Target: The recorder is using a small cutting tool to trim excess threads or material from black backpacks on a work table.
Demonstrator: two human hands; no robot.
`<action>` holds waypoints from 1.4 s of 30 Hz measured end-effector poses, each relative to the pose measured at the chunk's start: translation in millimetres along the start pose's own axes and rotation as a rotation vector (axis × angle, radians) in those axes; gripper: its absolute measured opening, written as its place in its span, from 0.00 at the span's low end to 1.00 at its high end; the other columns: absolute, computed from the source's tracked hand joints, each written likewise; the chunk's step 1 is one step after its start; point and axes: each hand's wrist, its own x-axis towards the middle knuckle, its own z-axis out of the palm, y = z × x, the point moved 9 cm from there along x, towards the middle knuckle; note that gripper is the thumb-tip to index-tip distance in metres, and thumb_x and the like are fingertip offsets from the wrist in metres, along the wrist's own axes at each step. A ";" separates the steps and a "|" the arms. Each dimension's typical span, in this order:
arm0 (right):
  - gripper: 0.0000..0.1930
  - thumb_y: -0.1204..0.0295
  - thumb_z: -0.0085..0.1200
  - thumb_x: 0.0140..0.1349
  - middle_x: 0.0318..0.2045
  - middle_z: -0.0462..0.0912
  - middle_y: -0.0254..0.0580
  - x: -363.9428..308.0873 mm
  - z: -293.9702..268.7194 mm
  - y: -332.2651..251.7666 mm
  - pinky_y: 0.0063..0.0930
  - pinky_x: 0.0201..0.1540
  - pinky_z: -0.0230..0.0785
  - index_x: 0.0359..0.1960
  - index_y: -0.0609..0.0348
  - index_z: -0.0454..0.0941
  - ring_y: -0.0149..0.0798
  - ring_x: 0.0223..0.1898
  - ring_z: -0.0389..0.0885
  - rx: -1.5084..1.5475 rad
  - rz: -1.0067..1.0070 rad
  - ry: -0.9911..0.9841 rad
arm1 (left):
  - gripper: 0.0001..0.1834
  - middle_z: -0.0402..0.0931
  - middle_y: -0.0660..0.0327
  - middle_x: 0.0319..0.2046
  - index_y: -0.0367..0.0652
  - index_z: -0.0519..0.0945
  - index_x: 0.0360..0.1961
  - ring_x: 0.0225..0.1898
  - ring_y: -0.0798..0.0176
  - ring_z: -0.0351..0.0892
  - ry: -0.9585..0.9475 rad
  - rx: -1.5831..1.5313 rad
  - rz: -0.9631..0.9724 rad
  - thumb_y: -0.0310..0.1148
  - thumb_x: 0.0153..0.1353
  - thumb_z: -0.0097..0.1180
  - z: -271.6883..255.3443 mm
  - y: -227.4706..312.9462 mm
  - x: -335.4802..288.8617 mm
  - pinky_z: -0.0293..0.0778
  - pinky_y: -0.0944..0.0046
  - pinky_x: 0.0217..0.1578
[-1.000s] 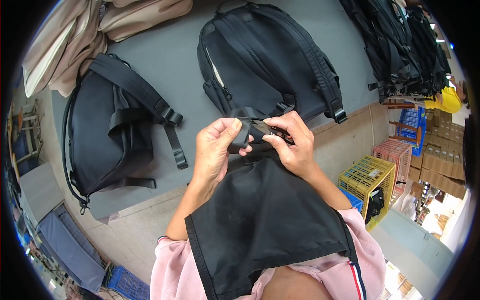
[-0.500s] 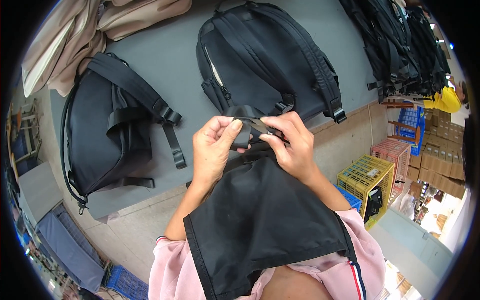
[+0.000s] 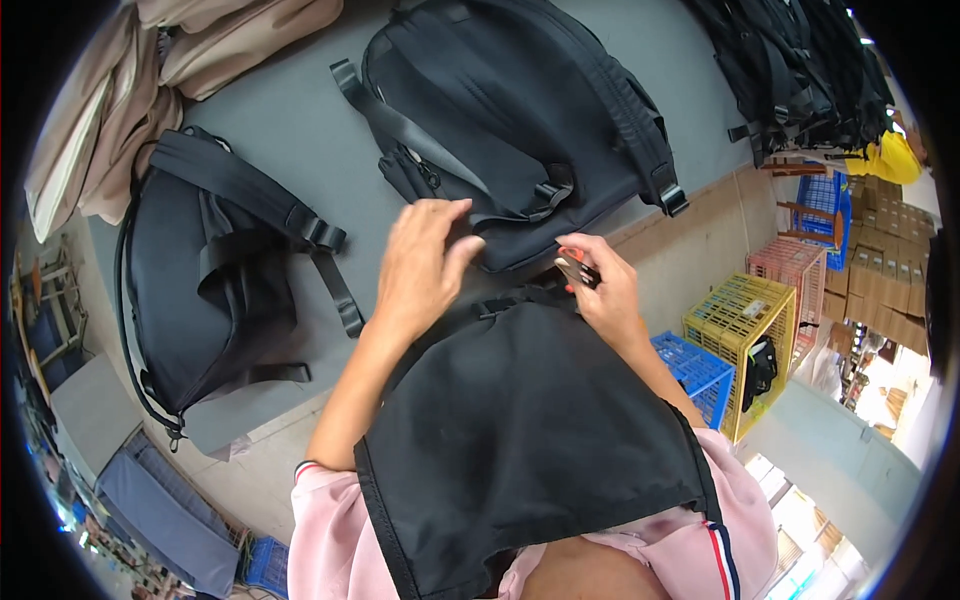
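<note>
A black backpack (image 3: 500, 90) lies on the grey table in front of me, its shoulder straps facing up. One loose webbing strap (image 3: 405, 125) loops from a buckle near the bag's lower edge across its left side, its end on the table. My left hand (image 3: 418, 262) is open and empty just below that strap, thumb apart from the fingers. Near the bag's lower edge, my right hand (image 3: 605, 290) is closed around small dark thread snips (image 3: 574, 268) with orange-red parts, partly hidden by the fingers. A black apron (image 3: 540, 430) covers my front.
Another black backpack (image 3: 200, 290) stands at the table's left, straps hanging. Beige bags (image 3: 110, 120) are piled at the far left, black bags (image 3: 790, 70) at the far right. Yellow (image 3: 735, 310), blue (image 3: 690, 365) and pink crates (image 3: 790, 260) stand beyond the table's right edge, with stacked cartons (image 3: 885, 270) behind.
My left hand has let go of the strap, which now lies over the backpack's left side. My hands have moved apart, and the snips now show in my right hand.
</note>
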 end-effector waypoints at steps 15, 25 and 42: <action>0.24 0.72 0.61 0.54 0.31 0.80 0.41 9.0 -12.2 38.5 0.19 0.34 0.70 0.53 0.58 0.68 0.28 0.29 0.79 0.275 0.179 0.199 | 0.10 0.73 0.56 0.26 0.36 0.75 0.29 0.32 0.54 0.72 -0.312 0.103 0.628 0.25 0.45 0.62 19.3 63.9 39.0 0.69 0.60 0.34; 0.22 0.78 0.65 0.45 0.26 0.73 0.30 13.0 -53.6 -0.1 0.15 0.27 0.62 0.41 0.59 0.67 0.20 0.26 0.67 0.633 0.146 0.353 | 0.08 0.75 0.62 0.25 0.34 0.76 0.30 0.26 0.71 0.72 0.017 -0.459 0.266 0.29 0.61 0.53 15.4 112.0 78.3 0.67 0.71 0.28; 0.25 0.77 0.61 0.48 0.26 0.70 0.32 -8.1 -79.3 -7.5 0.19 0.25 0.65 0.51 0.53 0.70 0.25 0.22 0.69 0.102 0.070 0.153 | 0.10 0.75 0.69 0.24 0.41 0.79 0.28 0.24 0.77 0.69 -0.298 -1.010 -0.555 0.36 0.59 0.58 93.5 20.0 53.6 0.66 0.76 0.28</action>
